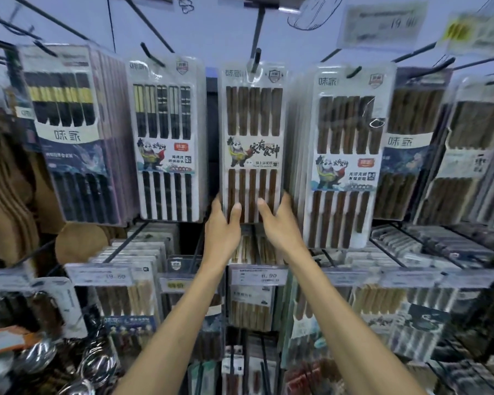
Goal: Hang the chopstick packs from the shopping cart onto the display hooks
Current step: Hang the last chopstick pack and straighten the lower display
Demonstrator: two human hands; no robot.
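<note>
Up front in the head view, a chopstick pack (253, 138) of brown sticks stands upright between both hands at the middle of the rack. The left grip (221, 223) clasps its lower left edge, thumb on the front. The right grip (280, 223) clasps the lower right edge the same way. The pack's top sits at the tip of a display hook (257, 59); whether it is threaded on, I cannot tell. A black-stick pack (169, 138) hangs just left, another brown pack (345, 155) just right.
</note>
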